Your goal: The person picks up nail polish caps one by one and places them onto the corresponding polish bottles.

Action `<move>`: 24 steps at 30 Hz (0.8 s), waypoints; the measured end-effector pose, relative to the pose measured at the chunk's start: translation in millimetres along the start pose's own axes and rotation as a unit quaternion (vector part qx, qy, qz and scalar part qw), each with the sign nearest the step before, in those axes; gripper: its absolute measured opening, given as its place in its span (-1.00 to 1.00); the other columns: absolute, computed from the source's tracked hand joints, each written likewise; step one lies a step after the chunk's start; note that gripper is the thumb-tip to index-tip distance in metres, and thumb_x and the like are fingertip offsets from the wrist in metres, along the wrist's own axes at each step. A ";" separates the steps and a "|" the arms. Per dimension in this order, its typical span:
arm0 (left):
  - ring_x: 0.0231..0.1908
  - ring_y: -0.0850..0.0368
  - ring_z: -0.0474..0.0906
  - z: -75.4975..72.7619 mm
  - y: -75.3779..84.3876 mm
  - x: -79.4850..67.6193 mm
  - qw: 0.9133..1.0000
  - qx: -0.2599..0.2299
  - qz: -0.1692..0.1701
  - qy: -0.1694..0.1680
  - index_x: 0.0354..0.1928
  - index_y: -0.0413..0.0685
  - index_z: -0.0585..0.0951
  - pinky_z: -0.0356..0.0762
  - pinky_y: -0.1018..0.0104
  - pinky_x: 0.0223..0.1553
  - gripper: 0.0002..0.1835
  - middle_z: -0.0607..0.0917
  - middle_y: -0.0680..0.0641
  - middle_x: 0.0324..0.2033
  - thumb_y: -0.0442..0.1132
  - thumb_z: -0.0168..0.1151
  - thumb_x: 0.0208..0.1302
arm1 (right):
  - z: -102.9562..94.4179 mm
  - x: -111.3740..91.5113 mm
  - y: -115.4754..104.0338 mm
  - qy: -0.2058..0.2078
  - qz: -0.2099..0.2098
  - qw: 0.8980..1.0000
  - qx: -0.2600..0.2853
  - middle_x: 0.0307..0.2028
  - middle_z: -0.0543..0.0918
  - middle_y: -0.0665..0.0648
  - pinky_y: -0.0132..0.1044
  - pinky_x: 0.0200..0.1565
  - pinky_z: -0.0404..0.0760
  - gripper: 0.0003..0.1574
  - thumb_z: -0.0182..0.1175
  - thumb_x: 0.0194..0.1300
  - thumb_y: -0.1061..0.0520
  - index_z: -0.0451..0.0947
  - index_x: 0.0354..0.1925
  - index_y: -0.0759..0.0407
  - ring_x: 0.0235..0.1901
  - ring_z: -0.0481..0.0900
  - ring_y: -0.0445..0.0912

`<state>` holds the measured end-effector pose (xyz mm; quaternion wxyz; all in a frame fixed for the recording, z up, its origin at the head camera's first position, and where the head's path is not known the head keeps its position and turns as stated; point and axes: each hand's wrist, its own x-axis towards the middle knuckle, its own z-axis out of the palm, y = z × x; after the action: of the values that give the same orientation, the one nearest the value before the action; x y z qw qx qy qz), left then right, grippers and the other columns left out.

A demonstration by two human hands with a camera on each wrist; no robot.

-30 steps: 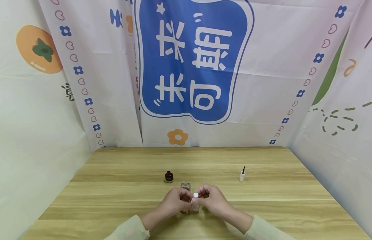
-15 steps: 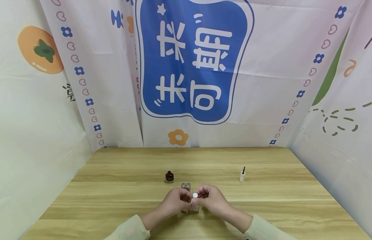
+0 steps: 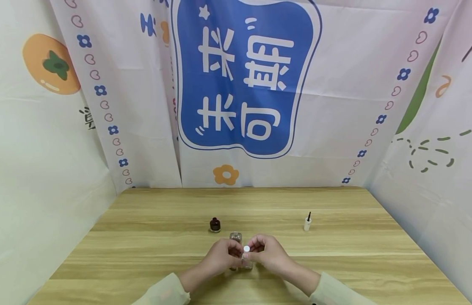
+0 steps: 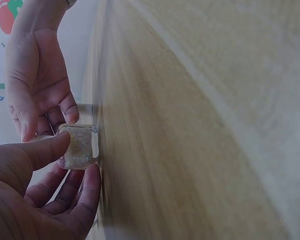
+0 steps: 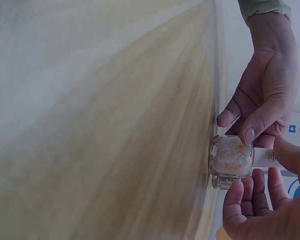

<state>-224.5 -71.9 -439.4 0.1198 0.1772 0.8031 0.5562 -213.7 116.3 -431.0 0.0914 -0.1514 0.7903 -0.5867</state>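
Observation:
A small clear nail polish bottle (image 5: 231, 159) with pale glitter stands close to the table, between both hands. My left hand (image 3: 222, 256) holds its glass body between thumb and fingers; the thumb lies across the glass in the left wrist view, where the bottle (image 4: 80, 147) shows side on. With the right hand (image 3: 269, 254) I pinch the bottle's white cap (image 3: 247, 249), which sits at the bottle's neck. Just behind my left fingers is a second clear glass bottle (image 3: 236, 237) with no cap on it, its lower part mostly hidden by that hand.
On the wooden table (image 3: 163, 237), a small dark bottle (image 3: 215, 225) stands farther back, left of centre. A white cap (image 3: 307, 224) with its dark brush pointing up stands to the back right. Printed cloth (image 3: 335, 84) hangs behind the table and along both sides.
The white cap has shifted very slightly left and toward me under the right hand's fingers. Both hands otherwise keep their places, and the other things stay put.

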 end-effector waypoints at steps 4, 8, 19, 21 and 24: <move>-0.48 0.16 0.53 0.1 -0.1 -0.2 1.000 -0.001 -0.002 0.000 -0.32 -0.26 0.65 0.64 0.25 -0.46 -0.80 0.62 -0.03 -0.48 -0.48 0.47 -0.02 | 0.5 1.4 1.7 0.002 0.003 1.000 -0.003 -0.32 0.58 0.07 -0.36 -0.27 0.55 -0.74 0.38 0.17 0.24 0.54 -0.20 0.29 -0.28 0.51 -0.06; -0.44 0.15 0.54 -0.6 2.1 -1.0 1.000 -0.006 -0.006 -0.001 -0.30 -0.26 0.64 0.65 0.22 -0.43 -0.78 0.63 -0.05 -0.45 -0.48 0.46 -0.02 | -0.2 1.4 -0.4 0.007 0.003 1.000 -0.005 -0.32 0.58 0.08 -0.35 -0.27 0.56 -0.72 0.39 0.15 0.24 0.54 -0.20 0.30 -0.27 0.52 -0.06; -0.35 0.09 0.57 -8.8 7.0 -3.3 1.000 -0.005 -0.009 0.006 -0.21 -0.22 0.64 0.66 0.21 -0.34 -0.69 0.64 -0.06 -0.38 -0.42 0.49 -0.05 | -12.3 -5.2 -20.3 0.022 0.001 1.000 -0.016 -0.28 0.59 0.08 -0.28 -0.20 0.58 -0.64 0.41 0.15 0.15 0.54 -0.15 0.30 -0.24 0.52 -0.07; -0.32 0.09 0.56 -11.5 9.0 -3.6 1.000 0.002 -0.006 0.008 -0.20 -0.23 0.64 0.64 0.26 -0.30 -0.68 0.65 -0.06 -0.36 -0.41 0.49 -0.06 | -15.2 -6.6 -23.2 0.024 0.001 1.000 -0.016 -0.28 0.59 0.07 -0.28 -0.21 0.58 -0.65 0.41 0.16 0.14 0.54 -0.15 0.27 -0.23 0.52 -0.07; -0.30 0.10 0.56 -16.1 12.6 -3.7 1.000 0.012 0.004 0.013 -0.19 -0.27 0.64 0.61 0.31 -0.25 -0.68 0.66 -0.08 -0.33 -0.40 0.49 -0.04 | -20.7 -7.5 -26.4 0.029 -0.005 0.999 -0.014 -0.28 0.60 0.08 -0.30 -0.21 0.59 -0.68 0.40 0.17 0.16 0.54 -0.16 0.26 -0.23 0.53 -0.06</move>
<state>-225.5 -83.1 -422.0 0.1051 0.1750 0.8104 0.5492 -209.8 130.5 -400.0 0.0636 -0.1396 0.8002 -0.5799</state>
